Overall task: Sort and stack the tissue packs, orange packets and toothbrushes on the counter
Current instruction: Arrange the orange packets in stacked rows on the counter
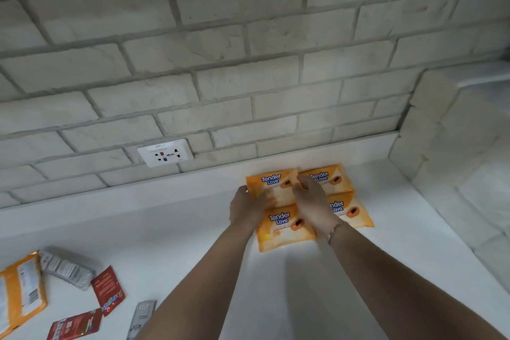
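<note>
Tissue pack, back-left of four: left hand and right hand grasp its side edges; best squared flush with the pack in front before release.

Orange packs: four Tender Love tissue packs lie flat in a two-by-two block, edges touching, at the back of the white counter.
Left hand: grips the back-left pack at its left edge.
Right hand: fingers curled at that pack's right edge.
Front left: face-down orange pack, grey toothbrush packs, red packets.
Wall: socket.
</note>
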A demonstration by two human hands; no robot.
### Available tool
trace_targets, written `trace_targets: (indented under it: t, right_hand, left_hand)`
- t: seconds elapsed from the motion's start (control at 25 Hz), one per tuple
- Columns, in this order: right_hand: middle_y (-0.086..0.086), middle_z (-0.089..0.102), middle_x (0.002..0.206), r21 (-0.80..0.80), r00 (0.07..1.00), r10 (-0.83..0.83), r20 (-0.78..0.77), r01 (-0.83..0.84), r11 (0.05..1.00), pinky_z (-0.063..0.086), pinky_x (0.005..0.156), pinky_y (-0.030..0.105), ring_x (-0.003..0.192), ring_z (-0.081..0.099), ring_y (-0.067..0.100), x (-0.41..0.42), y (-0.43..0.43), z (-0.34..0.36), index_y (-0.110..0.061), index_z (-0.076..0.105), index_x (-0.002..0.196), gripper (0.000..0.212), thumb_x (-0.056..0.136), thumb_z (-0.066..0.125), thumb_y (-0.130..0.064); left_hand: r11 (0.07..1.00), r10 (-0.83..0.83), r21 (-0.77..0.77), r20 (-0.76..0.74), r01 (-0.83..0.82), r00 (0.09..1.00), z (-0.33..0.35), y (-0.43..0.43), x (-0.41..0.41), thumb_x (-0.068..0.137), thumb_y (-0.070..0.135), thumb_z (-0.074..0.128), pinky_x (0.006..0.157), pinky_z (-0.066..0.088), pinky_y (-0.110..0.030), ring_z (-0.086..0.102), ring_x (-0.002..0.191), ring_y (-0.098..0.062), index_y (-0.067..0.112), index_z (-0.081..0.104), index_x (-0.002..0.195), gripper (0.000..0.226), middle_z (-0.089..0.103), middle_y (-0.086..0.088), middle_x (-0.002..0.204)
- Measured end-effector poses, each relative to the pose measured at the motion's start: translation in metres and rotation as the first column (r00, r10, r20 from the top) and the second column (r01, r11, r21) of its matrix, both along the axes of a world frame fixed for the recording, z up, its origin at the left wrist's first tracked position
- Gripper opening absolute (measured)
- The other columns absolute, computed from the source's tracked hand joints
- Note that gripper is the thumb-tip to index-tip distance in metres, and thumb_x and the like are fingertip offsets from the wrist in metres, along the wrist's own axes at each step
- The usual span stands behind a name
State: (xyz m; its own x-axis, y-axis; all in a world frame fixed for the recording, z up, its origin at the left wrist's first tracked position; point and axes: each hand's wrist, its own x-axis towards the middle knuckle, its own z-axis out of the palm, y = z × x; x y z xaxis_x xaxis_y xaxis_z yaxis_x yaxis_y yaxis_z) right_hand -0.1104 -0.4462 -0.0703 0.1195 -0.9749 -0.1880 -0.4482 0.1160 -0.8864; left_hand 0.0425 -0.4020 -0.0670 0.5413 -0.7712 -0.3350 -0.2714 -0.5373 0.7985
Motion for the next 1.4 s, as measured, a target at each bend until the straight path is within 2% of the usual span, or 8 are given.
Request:
trace_targets:
  t: [0.24,0.4,0.6,0.84,0.96,1.08,1.2,1.4]
  right_hand:
    - [-0.001,0.067,0.106,0.012,0.871,0.262,-0.416,-0.283,0.959,0.058,0.083,0.042,0.089,0.065,0.017,0.001,-0.018,-0.017,-0.019,0.061,0.127,0.037,0.103,0.037,-0.034]
    - [0.000,0.059,0.134,0.030,0.828,0.300,-0.474,-0.326,0.945,0.032,0.116,0.049,0.126,0.053,0.029,-0.001,-0.016,-0.017,-0.028,0.047,0.145,0.049,0.099,0.035,-0.038]
    - [-0.005,0.063,0.130,-0.138,0.889,0.135,-0.438,-0.215,0.967,0.035,0.109,0.045,0.128,0.051,0.027,0.004,0.008,-0.016,-0.035,0.055,0.133,0.041,0.094,0.045,-0.035]
    - [-0.003,0.070,0.120,-0.238,0.954,0.102,-0.282,-0.173,0.956,0.050,0.099,0.041,0.117,0.060,0.026,0.045,0.087,-0.017,-0.030,0.067,0.121,0.039,0.083,0.056,-0.029]
    - [-0.003,0.061,0.130,-0.123,0.844,0.311,-0.438,-0.399,0.909,0.044,0.104,0.038,0.126,0.051,0.024,0.063,0.153,-0.041,-0.031,0.061,0.130,0.046,0.085,0.053,-0.036]
    - [0.006,0.051,0.147,-0.066,0.654,0.368,-0.661,-0.539,0.840,0.033,0.115,0.051,0.139,0.042,0.030,0.079,0.214,-0.072,-0.034,0.057,0.135,0.054,0.083,0.048,-0.040]
    - [0.013,0.049,0.145,-0.091,0.645,0.271,-0.715,-0.470,0.878,0.029,0.113,0.066,0.139,0.041,0.036,0.098,0.222,-0.079,-0.034,0.057,0.133,0.055,0.079,0.051,-0.038]
    - [0.010,0.003,0.171,0.006,0.569,0.407,-0.715,-0.577,0.817,-0.006,0.123,0.062,0.158,-0.003,0.030,0.141,0.224,-0.072,-0.041,0.018,0.159,0.063,0.099,0.031,-0.051]
  left_hand:
    - [0.980,-0.172,0.115,0.104,0.160,0.980,-0.029,-0.017,-0.001,0.080,0.056,0.060,0.073,0.060,-0.036,0.071,0.085,-0.018,0.033,0.054,0.118,0.045,0.071,0.005,0.106]
    - [0.976,-0.193,0.110,0.069,0.185,0.979,-0.057,-0.024,0.014,0.065,0.079,0.062,0.080,0.063,-0.042,0.073,0.089,-0.020,0.045,0.055,0.119,0.064,0.070,0.006,0.112]
    - [0.983,-0.183,0.030,0.038,0.182,0.982,-0.019,0.014,0.020,0.069,0.072,0.070,0.096,0.056,-0.046,0.067,0.111,-0.026,0.038,0.054,0.134,0.075,0.061,0.003,0.132]
    - [0.990,-0.093,-0.108,-0.037,0.089,0.995,0.004,0.095,0.034,0.093,0.030,0.066,0.090,0.044,-0.028,0.062,0.114,-0.018,0.021,0.067,0.124,0.032,0.065,0.009,0.117]
    - [0.993,0.033,-0.106,-0.186,-0.053,0.982,-0.003,0.142,0.053,0.092,0.025,0.065,0.089,0.056,-0.036,0.069,0.100,-0.019,0.023,0.072,0.108,0.018,0.074,0.004,0.105]
    - [0.984,0.116,-0.121,-0.133,-0.133,0.984,-0.013,0.193,0.075,0.089,0.016,0.068,0.079,0.055,-0.023,0.069,0.092,-0.012,0.024,0.073,0.103,0.017,0.074,0.005,0.097]
    - [0.978,0.116,-0.163,-0.074,-0.127,0.990,-0.019,0.237,0.096,0.083,0.008,0.072,0.074,0.052,-0.012,0.071,0.088,-0.008,0.023,0.072,0.100,0.023,0.075,0.007,0.094]
    - [0.964,0.121,-0.242,0.027,-0.110,0.992,-0.019,0.291,0.139,0.085,0.004,0.068,0.076,0.055,-0.014,0.070,0.082,-0.003,0.024,0.070,0.096,0.023,0.075,0.006,0.089]
